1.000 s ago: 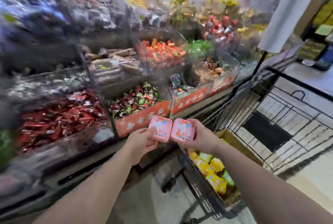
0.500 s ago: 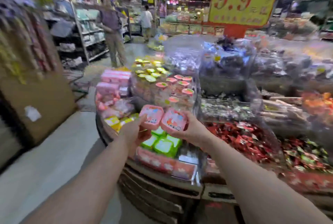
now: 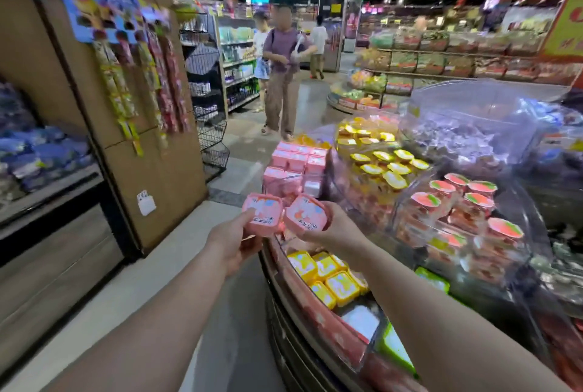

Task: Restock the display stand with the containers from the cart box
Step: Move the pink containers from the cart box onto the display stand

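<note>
My left hand (image 3: pixel 235 242) grips a pink container (image 3: pixel 263 213) and my right hand (image 3: pixel 331 227) grips a second pink container (image 3: pixel 307 213); the two are held side by side, almost touching, above the rounded front edge of the display stand (image 3: pixel 334 333). Just behind them on the stand sits a stack of matching pink containers (image 3: pixel 295 166). Below my hands lies a group of yellow containers (image 3: pixel 328 276). The cart box is out of view.
Clear bins hold yellow-lidded cups (image 3: pixel 383 164) and pink-lidded cups (image 3: pixel 460 205) to the right. A brown pillar (image 3: pixel 151 171) with hanging snack strips (image 3: pixel 142 76) stands left, beside a black wire basket rack (image 3: pixel 211 139). A person (image 3: pixel 282 73) stands in the aisle beyond.
My view has swung left from the candy bins and cart to the stand's rounded end. Both hands keep their pink containers, which now hover nearer the pink stack.
</note>
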A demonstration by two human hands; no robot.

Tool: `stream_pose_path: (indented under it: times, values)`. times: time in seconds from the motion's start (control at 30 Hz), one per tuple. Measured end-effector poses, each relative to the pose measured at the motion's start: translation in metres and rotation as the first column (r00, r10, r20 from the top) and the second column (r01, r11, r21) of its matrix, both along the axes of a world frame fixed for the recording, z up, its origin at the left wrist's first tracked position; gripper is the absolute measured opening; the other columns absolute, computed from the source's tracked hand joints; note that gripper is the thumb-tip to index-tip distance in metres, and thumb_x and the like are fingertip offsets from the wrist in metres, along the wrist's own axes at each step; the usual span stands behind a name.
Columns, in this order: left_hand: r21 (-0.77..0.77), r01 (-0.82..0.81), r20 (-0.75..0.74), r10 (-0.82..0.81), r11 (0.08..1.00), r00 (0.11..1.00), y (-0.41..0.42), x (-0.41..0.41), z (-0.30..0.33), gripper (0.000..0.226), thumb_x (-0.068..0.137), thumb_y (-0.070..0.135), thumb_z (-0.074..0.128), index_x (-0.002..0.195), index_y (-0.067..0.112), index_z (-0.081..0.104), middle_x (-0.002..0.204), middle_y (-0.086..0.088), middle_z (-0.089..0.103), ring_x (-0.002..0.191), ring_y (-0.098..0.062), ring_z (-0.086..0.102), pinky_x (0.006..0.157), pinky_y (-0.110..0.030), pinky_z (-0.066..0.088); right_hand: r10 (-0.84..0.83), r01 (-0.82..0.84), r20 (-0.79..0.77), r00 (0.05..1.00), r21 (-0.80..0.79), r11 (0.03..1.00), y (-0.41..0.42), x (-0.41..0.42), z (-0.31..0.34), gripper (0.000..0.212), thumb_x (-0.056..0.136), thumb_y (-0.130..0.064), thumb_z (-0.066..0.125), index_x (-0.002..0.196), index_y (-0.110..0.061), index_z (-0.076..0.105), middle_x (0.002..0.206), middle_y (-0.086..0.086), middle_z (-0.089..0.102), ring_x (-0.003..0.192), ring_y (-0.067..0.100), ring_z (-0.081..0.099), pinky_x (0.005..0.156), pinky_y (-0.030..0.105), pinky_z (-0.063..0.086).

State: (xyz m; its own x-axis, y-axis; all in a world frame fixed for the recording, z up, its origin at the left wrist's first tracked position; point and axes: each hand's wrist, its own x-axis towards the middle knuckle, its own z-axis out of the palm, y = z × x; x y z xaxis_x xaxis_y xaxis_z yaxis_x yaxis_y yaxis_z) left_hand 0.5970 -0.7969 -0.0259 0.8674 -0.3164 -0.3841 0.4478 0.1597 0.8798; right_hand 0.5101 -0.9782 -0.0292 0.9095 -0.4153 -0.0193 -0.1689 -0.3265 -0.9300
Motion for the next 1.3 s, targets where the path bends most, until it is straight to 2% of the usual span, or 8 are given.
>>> stream_pose_path:
  times: [0.1,0.3,0.47,0.6,0.77,0.83,1.07,1.3]
  values:
    - [0.008,-0.003,0.001,0.003,1.000,1.000,-0.015,0.052,-0.005,0.015,0.092,0.025,0.061,0.089,0.011,0.064,0.069,-0.005,0.065,0.065,-0.017,0.053,0.069,-0.032,0.049,0.002,-0.002,-0.010,1.000,-0.016,1.000,-0.018,0.055,-0.007,0.068,0.068,-0.016,0.084,0.125,-0.020,0.048,0.105,-0.006,0.062,0.090,0.006,0.061,0.067,0.010,0.048]
    - [0.044,0.029,-0.003,-0.029,0.999,1.000,-0.042,0.156,-0.010,0.016,0.091,0.025,0.061,0.092,0.010,0.065,0.073,-0.007,0.068,0.063,-0.018,0.055,0.067,-0.033,0.049,0.005,-0.009,-0.097,0.995,-0.044,0.999,-0.056,0.152,-0.010,0.070,0.066,-0.021,0.086,0.123,-0.019,0.047,0.106,-0.006,0.063,0.096,0.009,0.062,0.069,0.014,0.045]
    - [0.028,0.068,-0.024,-0.067,0.997,0.997,-0.057,0.229,-0.016,0.018,0.092,0.021,0.061,0.092,0.004,0.067,0.062,-0.005,0.070,0.066,-0.020,0.057,0.073,-0.035,0.046,-0.010,0.003,-0.125,0.992,-0.058,0.998,-0.072,0.222,-0.018,0.086,0.063,-0.022,0.089,0.133,-0.016,0.041,0.111,-0.006,0.058,0.098,0.006,0.058,0.063,0.006,0.044]
    - [0.010,0.114,-0.046,-0.114,0.993,0.992,-0.069,0.305,-0.025,0.018,0.091,0.021,0.061,0.092,0.004,0.066,0.060,-0.004,0.069,0.062,-0.019,0.057,0.067,-0.033,0.048,-0.061,0.051,-0.144,0.988,-0.069,0.996,-0.072,0.281,-0.026,0.067,0.073,-0.012,0.081,0.126,-0.019,0.041,0.107,-0.001,0.056,0.078,-0.004,0.055,0.050,0.004,0.043]
    - [0.049,0.315,-0.045,-0.313,0.948,0.949,-0.078,0.404,-0.043,0.018,0.092,0.024,0.059,0.090,0.007,0.065,0.060,-0.004,0.068,0.058,-0.018,0.055,0.064,-0.031,0.045,-0.212,0.195,-0.165,0.963,-0.114,0.974,-0.061,0.351,-0.043,0.075,0.069,-0.020,0.084,0.131,-0.019,0.042,0.118,-0.001,0.058,0.103,0.012,0.057,0.088,0.024,0.050]
    - [0.068,0.394,-0.052,-0.392,0.916,0.919,-0.082,0.438,-0.047,0.019,0.093,0.023,0.059,0.087,0.007,0.066,0.061,-0.005,0.069,0.058,-0.018,0.053,0.063,-0.031,0.042,-0.269,0.251,-0.197,0.943,-0.110,0.962,-0.056,0.370,-0.045,0.079,0.068,-0.022,0.085,0.134,-0.020,0.042,0.118,-0.003,0.058,0.106,0.013,0.057,0.090,0.026,0.049]
    - [0.109,0.572,-0.105,-0.563,0.813,0.820,-0.117,0.502,-0.061,0.017,0.092,0.026,0.059,0.088,0.010,0.064,0.071,-0.007,0.066,0.062,-0.017,0.052,0.058,-0.028,0.044,-0.447,0.450,-0.273,0.852,-0.058,0.891,-0.053,0.384,-0.053,0.083,0.066,-0.026,0.088,0.133,-0.019,0.041,0.123,-0.006,0.055,0.102,0.004,0.055,0.068,0.005,0.042]
    - [0.128,0.668,-0.124,-0.657,0.733,0.744,-0.156,0.519,-0.076,0.022,0.089,0.026,0.064,0.093,0.005,0.066,0.076,-0.012,0.068,0.063,-0.021,0.054,0.061,-0.032,0.047,-0.485,0.499,-0.329,0.810,-0.050,0.865,-0.082,0.388,-0.063,0.079,0.066,-0.020,0.087,0.131,-0.019,0.042,0.125,-0.005,0.056,0.096,0.000,0.057,0.063,0.005,0.044]
